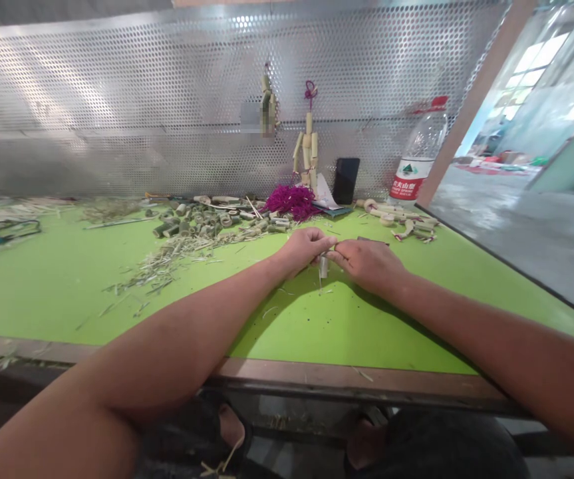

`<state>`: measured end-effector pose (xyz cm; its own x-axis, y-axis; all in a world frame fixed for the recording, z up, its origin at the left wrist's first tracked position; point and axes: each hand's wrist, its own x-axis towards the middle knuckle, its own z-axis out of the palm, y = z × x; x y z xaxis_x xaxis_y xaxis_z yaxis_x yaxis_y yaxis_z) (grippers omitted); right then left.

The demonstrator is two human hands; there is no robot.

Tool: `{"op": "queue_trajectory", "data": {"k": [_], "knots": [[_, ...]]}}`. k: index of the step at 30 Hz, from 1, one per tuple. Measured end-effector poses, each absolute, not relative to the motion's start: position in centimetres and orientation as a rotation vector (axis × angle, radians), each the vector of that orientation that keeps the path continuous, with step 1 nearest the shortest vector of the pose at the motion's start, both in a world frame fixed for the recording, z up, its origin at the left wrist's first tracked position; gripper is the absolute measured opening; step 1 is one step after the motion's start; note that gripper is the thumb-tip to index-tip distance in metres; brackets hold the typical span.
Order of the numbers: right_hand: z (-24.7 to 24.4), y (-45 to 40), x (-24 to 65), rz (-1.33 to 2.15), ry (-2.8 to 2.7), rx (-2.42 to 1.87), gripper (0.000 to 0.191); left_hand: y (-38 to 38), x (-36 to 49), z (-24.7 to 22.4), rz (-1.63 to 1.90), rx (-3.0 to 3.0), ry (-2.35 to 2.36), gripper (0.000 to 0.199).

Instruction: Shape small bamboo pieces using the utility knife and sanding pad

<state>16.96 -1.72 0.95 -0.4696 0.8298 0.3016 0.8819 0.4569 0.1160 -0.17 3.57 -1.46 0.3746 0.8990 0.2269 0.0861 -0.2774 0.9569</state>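
Observation:
My left hand (304, 247) and my right hand (370, 261) meet over the green table, their fingertips pinched together. What lies in the pinch is too small and covered to name. A short pale tube-like piece (323, 267), which looks like bamboo, shows just below the fingers; I cannot tell whether it hangs from them or stands on the table. Under it a thin strand trails down. Behind my right hand, part of a flat dark object (372, 241) sticks out.
Cut bamboo pieces (171, 223) and shavings (167, 259) lie left of centre. Behind my hands are purple cord (291, 201), a jointed bamboo figure (308, 150), a phone (346, 179) and a water bottle (419, 156). More bamboo parts (406, 219) lie at right. Perforated metal (142, 100) backs the table.

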Motion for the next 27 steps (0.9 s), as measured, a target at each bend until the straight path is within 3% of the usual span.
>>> {"op": "queue_trajectory", "data": {"k": [8,27], "knots": [[0.9,-2.8,16.6,-0.394,-2.672,-1.417,0.048,3.1,-0.1,-1.0,1.065,1.61,0.924,0.032],[0.9,-1.5,17.2,-0.403,-2.433,-1.525,0.047,3.4,-0.5,-1.0,0.957,1.782,0.944,0.031]]}}
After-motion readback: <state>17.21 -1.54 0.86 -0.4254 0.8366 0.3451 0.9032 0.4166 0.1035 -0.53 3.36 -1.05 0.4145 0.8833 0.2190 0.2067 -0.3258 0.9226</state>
